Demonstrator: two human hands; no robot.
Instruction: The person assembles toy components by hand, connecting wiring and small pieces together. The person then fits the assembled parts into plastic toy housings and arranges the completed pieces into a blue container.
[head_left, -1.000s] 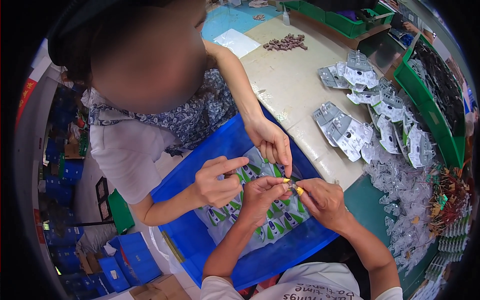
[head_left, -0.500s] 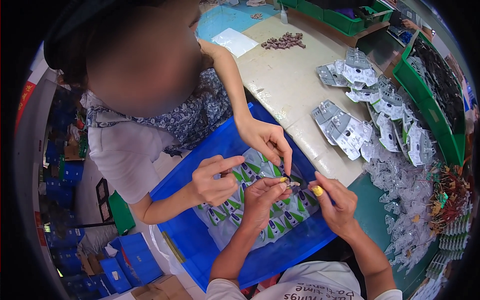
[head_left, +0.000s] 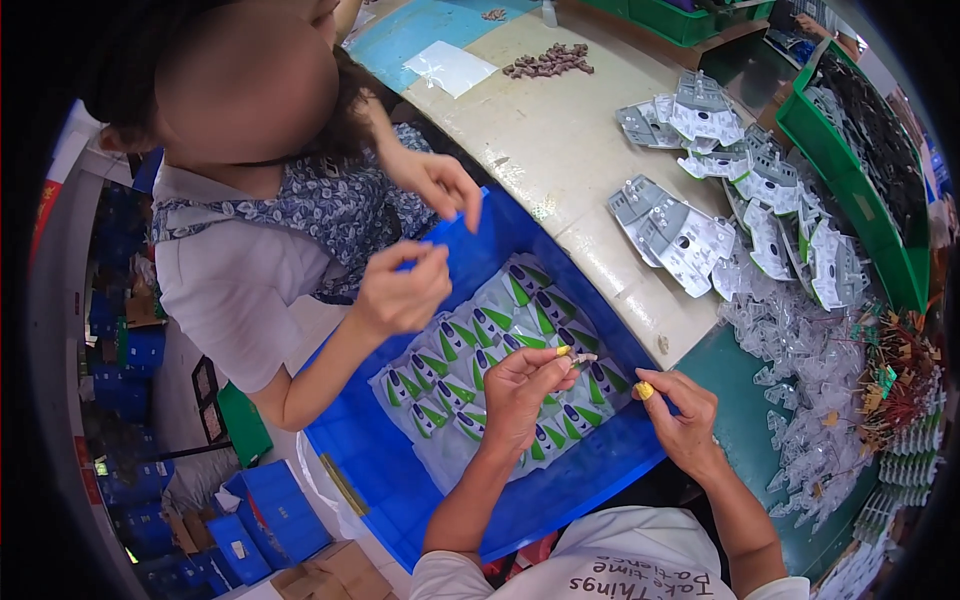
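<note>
My left hand is over the blue bin, pinching a small pinkish-brown piece between thumb and forefinger, with yellow wrapping on one fingertip. To its right, my right hand is at the bin's edge, thumb and fingers closed together, yellow wrapping on one digit. Whatever those fingers may hold is too small to make out. Below both hands, the blue bin contains rows of white-and-green wedge-shaped parts with dark ovals, lying on translucent plastic sheeting.
A co-worker stands across the bin; their hands hang over its far-left side. On the table lie a heap of brownish pieces, a white sheet and grey-white shells. Clear plastic parts and a green crate are at right.
The co-worker's hands have pulled back, up and left, away from my left hand, uncovering more wedge parts. My left hand still pinches the brownish piece. My right hand has barely moved.
</note>
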